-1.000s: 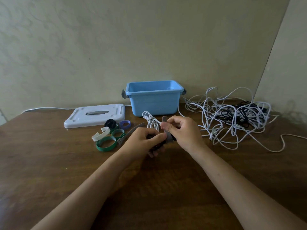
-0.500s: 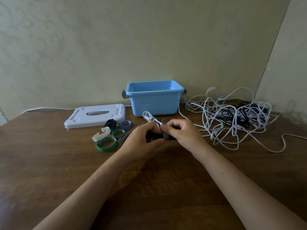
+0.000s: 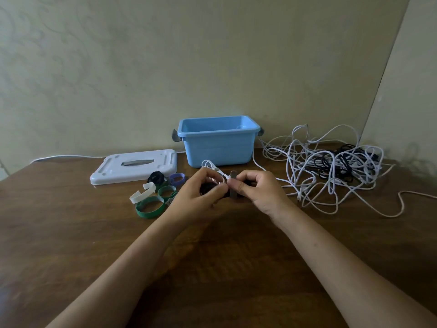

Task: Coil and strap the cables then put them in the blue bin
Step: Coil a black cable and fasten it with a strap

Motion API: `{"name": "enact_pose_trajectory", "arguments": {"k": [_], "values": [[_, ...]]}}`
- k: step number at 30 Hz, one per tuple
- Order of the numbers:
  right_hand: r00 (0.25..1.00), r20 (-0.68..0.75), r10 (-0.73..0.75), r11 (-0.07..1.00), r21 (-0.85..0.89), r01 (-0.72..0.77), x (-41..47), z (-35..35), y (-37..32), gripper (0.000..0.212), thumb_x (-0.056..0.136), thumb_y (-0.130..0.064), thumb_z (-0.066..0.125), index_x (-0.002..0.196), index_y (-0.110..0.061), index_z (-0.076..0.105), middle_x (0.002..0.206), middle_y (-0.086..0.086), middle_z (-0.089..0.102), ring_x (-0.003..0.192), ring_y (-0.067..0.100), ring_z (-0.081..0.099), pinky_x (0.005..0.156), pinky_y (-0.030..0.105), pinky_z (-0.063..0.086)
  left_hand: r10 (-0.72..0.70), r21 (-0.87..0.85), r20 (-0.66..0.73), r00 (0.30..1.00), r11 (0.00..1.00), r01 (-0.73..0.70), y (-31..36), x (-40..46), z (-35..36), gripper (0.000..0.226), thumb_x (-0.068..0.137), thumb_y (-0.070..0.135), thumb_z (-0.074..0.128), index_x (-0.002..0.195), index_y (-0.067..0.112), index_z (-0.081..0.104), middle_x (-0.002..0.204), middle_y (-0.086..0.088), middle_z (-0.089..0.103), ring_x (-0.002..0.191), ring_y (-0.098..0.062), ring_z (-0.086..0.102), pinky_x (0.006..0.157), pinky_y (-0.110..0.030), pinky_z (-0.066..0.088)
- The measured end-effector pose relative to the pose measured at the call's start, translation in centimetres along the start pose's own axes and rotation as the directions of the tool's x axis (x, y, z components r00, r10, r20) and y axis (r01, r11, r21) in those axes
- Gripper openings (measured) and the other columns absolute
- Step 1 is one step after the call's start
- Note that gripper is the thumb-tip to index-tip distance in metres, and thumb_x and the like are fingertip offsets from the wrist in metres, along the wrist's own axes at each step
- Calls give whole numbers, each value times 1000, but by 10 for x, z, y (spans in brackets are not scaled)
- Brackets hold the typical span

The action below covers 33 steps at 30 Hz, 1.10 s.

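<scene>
Change: your hands have drawn closer together since a second ago; the white loops now sit lower, nearer the table.
Left hand (image 3: 203, 189): your fingers curl round the coiled cable (image 3: 212, 168).
Right hand (image 3: 256, 188): your fingertips pinch the grey strap (image 3: 233, 185).
Blue bin (image 3: 218, 141): smooth plastic, just behind the coil.
Surface: dark wood-grain table (image 3: 71, 233), plain wall (image 3: 165, 55) behind.
Loose cables (image 3: 331, 169): tangled white and black, right of the bin.

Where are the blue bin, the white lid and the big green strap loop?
blue bin (image 3: 217, 150), head view, front wall.
white lid (image 3: 111, 172), head view, left part of its top.
big green strap loop (image 3: 149, 214), head view, near band.
</scene>
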State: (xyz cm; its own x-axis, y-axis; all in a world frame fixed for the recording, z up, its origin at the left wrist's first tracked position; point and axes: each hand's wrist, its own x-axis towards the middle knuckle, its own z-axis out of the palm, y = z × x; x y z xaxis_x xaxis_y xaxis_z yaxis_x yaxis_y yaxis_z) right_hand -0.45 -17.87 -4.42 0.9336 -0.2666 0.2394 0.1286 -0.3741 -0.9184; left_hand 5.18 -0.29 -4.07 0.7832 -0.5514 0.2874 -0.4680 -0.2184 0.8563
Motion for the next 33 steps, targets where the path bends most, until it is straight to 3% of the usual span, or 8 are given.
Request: {"name": "enact_pose_trajectory", "arguments": {"k": [3,7,15,20,22,25,30,33], "values": [[998,-53,-28,999,16,29,-1,-1,-2,10,86,-37,77,81,-30,74,77,-20,71,86,1,64,82,25,47,-102,-99,1,995,990,102,4,-1,-3,15,95,31,63,107,21,65,92,-3,73,77,-18,73,70,-30,62],[999,-38,6,999,50,-4,0,1,1,11,84,-39,80,84,-29,75,84,-16,74,92,8,68,90,33,52,-60,-197,24,998,978,63,4,-5,-7,16,91,19,69,107,13,67,85,-11,74,75,-28,74,70,-35,62],[996,17,90,975,203,-92,-1,-1,-1,5,85,-25,81,89,-26,79,95,-4,77,103,22,70,96,46,57,127,20,15,992,992,-127,5,-5,-6,21,82,3,78,94,19,71,86,8,76,77,-9,73,71,-18,57],[984,80,159,965,198,-172,-3,-1,-7,28,72,-34,84,97,-24,78,102,-2,77,107,19,68,103,46,51,213,128,2,977,969,-212,2,-3,-9,33,73,-1,83,85,27,72,83,17,74,83,-1,70,73,-14,54],[952,185,243,904,312,-292,-4,-4,-9,41,69,-32,82,106,-16,75,101,5,78,99,22,74,96,45,57,231,137,-23,973,964,-226,0,-3,-10,33,72,-1,84,84,27,72,85,13,74,84,-2,70,74,-15,55],[911,289,295,828,399,-394,-6,-7,-12,31,78,-18,78,107,-7,71,92,8,78,83,21,76,76,37,64,249,155,-28,968,958,-242,0,-2,-9,31,72,0,84,86,26,73,88,16,73,87,1,69,74,-12,53],[920,255,299,798,462,-387,-4,-7,-12,12,83,-4,74,93,-8,69,83,8,75,75,17,74,66,29,63,269,162,-22,963,951,-262,1,-3,-7,35,73,0,84,85,30,71,88,17,72,87,2,68,74,-11,52],[927,245,283,811,455,-368,-3,-6,-10,10,82,-10,77,89,-11,69,95,9,76,83,18,74,69,31,62,279,179,-34,960,946,-269,-1,-1,-7,32,73,0,83,86,28,72,91,19,71,90,4,67,75,-10,51]]}}
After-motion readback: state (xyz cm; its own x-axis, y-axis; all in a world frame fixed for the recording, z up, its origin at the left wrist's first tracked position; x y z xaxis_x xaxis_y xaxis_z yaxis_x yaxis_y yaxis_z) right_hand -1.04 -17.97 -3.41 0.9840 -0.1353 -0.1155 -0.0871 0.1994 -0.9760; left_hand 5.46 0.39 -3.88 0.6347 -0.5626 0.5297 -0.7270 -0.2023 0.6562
